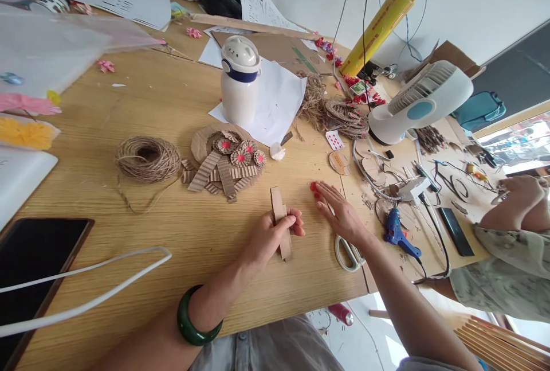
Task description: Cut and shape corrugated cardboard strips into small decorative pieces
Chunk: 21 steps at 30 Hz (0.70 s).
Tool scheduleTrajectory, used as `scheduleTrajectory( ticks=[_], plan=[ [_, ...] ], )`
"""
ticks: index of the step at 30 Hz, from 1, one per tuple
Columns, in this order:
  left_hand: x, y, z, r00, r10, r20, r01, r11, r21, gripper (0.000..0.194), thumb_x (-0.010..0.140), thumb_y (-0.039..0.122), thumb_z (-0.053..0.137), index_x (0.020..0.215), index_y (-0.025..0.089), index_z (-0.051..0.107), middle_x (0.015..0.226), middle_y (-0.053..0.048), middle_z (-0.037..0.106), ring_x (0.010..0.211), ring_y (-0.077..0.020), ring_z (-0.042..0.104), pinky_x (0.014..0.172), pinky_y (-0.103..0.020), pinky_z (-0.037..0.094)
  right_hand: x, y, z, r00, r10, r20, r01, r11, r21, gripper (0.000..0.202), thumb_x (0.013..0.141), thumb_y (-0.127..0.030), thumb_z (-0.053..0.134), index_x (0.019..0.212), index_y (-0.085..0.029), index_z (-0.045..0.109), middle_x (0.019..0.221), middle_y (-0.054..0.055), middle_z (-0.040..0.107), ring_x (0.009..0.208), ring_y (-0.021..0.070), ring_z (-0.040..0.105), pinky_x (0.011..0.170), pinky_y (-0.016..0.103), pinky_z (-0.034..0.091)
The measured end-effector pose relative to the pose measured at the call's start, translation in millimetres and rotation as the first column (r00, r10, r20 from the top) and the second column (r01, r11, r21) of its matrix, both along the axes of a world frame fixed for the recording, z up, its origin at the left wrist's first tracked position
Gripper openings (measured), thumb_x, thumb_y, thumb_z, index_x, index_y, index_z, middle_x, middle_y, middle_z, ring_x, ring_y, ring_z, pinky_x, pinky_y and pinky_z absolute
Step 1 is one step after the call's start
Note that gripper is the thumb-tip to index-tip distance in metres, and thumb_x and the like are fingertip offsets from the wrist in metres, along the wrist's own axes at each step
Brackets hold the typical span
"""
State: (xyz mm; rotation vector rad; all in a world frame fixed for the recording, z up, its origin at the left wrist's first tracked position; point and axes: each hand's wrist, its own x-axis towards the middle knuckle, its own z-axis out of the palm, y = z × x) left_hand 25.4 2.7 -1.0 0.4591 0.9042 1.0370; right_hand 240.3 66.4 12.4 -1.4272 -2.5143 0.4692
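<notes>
Left hand around cardboard strips, right hand at red bits.

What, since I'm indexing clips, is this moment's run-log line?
left hand: holding cardboard strips | right hand: open, at red material, contact unclear | flowered cardboard piece: on table, beside twine coil

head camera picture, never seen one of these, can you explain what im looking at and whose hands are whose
There's no machine: a person works with two bare hands, filmed from that person's head, looking forward and down. The left hand holds cardboard strips; the right hand is palm down at a small red piece. On the table lie twine, cardboard flowers and a glue gun; a bottle and a fan stand farther back. The forearm at far right is someone else's.
</notes>
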Motion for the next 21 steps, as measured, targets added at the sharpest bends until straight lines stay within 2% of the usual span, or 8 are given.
scheduleTrajectory(
  ticks=[3, 6, 10, 13, 18, 21],
  plan=[
    [0, 0, -0.3, 1.000, 0.001, -0.011, -0.001, 1.000, 0.002, 0.023, 0.076, 0.031, 0.070, 0.089, 0.012, 0.068, 0.077, -0.005, 0.068, 0.068, -0.0176, 0.067, 0.071, -0.033, 0.053, 1, -10, 7.3, 0.998, -0.060, 0.012, 0.059, 0.995, 0.083, 0.049, 0.101, -0.041, 0.042, 0.144, -0.019, 0.049, 0.145, 0.014, 0.055, 0.139, 0.0265, 0.047, 0.118, 0.053, 0.034],
    [-1, 0, 1.2, 1.000, -0.001, -0.025, 0.001, 1.000, -0.003, 0.022, 0.076, 0.031, 0.071, 0.088, 0.012, 0.068, 0.077, -0.005, 0.069, 0.069, -0.0176, 0.067, 0.071, -0.031, 0.052, 0, -20, 8.2, 0.984, -0.143, 0.101, 0.122, 0.973, 0.197, 0.050, 0.099, -0.042, 0.045, 0.141, -0.015, 0.052, 0.140, 0.018, 0.059, 0.135, 0.0311, 0.052, 0.116, 0.056, 0.037],
    [-1, 0, 2.3, 1.000, -0.004, -0.006, 0.004, 1.000, 0.005, 0.023, 0.076, 0.031, 0.070, 0.089, 0.012, 0.067, 0.076, -0.005, 0.068, 0.069, -0.0176, 0.066, 0.072, -0.032, 0.052, -13, -36, 5.0, 0.964, -0.131, 0.232, 0.064, 0.960, 0.274, 0.043, 0.098, -0.038, 0.050, 0.133, -0.014, 0.059, 0.137, 0.016, 0.063, 0.135, 0.0339, 0.051, 0.119, 0.059, 0.028],
    [-1, 0, 0.9, 1.000, -0.004, -0.001, 0.004, 1.000, 0.015, 0.022, 0.077, 0.030, 0.069, 0.089, 0.012, 0.066, 0.077, -0.005, 0.068, 0.069, -0.0175, 0.066, 0.073, -0.034, 0.053, -24, -42, -0.5, 0.949, -0.156, 0.274, 0.069, 0.951, 0.302, 0.040, 0.097, -0.034, 0.052, 0.130, -0.014, 0.061, 0.136, 0.015, 0.063, 0.135, 0.0347, 0.051, 0.120, 0.060, 0.024],
    [0, 0, -1.0, 1.000, -0.013, -0.008, 0.013, 1.000, 0.028, 0.022, 0.077, 0.031, 0.069, 0.089, 0.013, 0.066, 0.077, -0.005, 0.068, 0.069, -0.0182, 0.067, 0.072, -0.034, 0.053, -29, -26, -14.6, 0.963, -0.156, 0.222, 0.092, 0.958, 0.273, 0.051, 0.096, -0.038, 0.052, 0.140, -0.011, 0.052, 0.146, 0.019, 0.052, 0.138, 0.0345, 0.048, 0.118, 0.060, 0.028],
    [0, 1, -1.0, 1.000, -0.002, 0.018, 0.001, 1.000, 0.017, 0.024, 0.076, 0.033, 0.071, 0.088, 0.013, 0.067, 0.077, -0.004, 0.067, 0.068, -0.0179, 0.066, 0.071, -0.034, 0.053, -35, -10, -13.9, 0.979, -0.158, 0.125, 0.121, 0.957, 0.262, 0.048, 0.098, -0.036, 0.048, 0.140, -0.013, 0.052, 0.146, 0.017, 0.053, 0.139, 0.0333, 0.046, 0.118, 0.060, 0.028]
  ],
)
